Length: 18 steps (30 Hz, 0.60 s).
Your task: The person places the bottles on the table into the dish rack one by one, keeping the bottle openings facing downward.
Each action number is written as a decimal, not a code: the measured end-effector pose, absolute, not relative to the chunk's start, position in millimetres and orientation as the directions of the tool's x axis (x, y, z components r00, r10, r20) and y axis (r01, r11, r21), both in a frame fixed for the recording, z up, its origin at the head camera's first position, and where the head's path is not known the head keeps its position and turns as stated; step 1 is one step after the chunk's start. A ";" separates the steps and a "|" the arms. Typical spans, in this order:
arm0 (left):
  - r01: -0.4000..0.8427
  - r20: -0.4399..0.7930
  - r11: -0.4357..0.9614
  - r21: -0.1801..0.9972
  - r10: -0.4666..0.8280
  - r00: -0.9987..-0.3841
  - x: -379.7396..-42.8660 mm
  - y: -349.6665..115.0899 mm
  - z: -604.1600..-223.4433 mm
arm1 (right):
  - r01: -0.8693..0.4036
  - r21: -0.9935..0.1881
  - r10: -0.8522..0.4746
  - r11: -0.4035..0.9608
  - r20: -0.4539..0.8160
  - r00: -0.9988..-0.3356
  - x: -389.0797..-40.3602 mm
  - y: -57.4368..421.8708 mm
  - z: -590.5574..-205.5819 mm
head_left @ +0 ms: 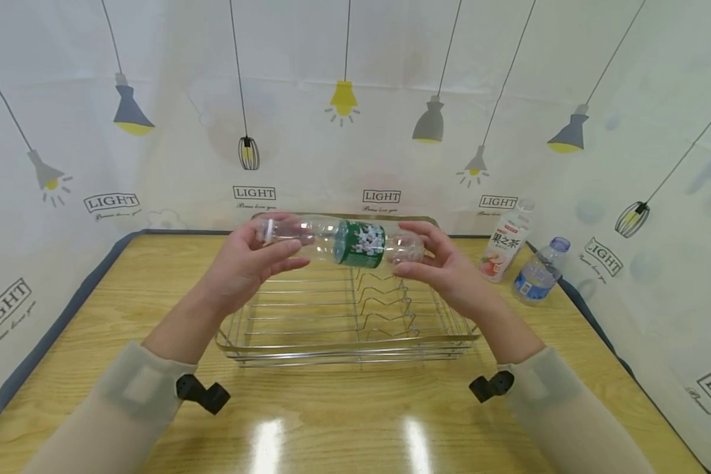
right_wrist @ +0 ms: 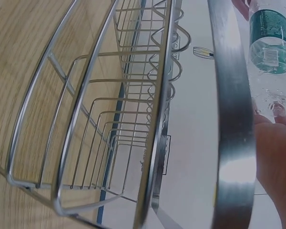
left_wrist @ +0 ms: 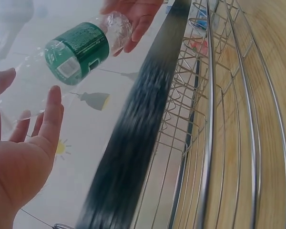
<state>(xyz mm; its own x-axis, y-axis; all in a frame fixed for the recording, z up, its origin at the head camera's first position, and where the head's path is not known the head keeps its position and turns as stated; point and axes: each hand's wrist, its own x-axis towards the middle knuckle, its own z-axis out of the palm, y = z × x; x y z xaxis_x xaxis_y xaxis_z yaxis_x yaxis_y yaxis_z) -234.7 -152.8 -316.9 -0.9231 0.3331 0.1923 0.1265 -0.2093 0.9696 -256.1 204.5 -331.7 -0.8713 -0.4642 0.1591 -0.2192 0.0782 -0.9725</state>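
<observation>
A clear plastic bottle [head_left: 320, 238] with a green label [head_left: 361, 245] lies sideways in the air above a wire dish rack [head_left: 332, 329]. My left hand [head_left: 251, 257] grips its white-capped neck end at the left, thumb in front. At the other end, my right hand [head_left: 441, 263] holds the base between thumb and fingers. In the left wrist view, the left hand [left_wrist: 24, 157] curves around the clear bottle [left_wrist: 81, 52], whose barcode faces that camera. The right wrist view has the right hand [right_wrist: 276, 157] at the base of the bottle [right_wrist: 271, 43].
To the right of the rack stand a milky bottle with a fruit label [head_left: 502, 247] and a clear bottle with a blue label [head_left: 539, 273]. The rack rests on a wooden table [head_left: 332, 415]. Behind hangs a white curtain [head_left: 308, 66] printed with lamps.
</observation>
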 end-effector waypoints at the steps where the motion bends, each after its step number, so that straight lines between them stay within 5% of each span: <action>1: 0.133 0.192 -0.195 0.972 0.326 -0.926 -234.4 -153.8 -317.1 | -0.218 -0.973 -0.462 0.077 0.159 -0.873 -256.2 205.5 -331.5; 18: 0.329 0.223 0.379 0.865 0.297 -0.929 -237.9 -168.8 -313.8 | -0.220 -0.964 -0.395 0.148 0.146 -0.907 -254.8 215.4 -320.6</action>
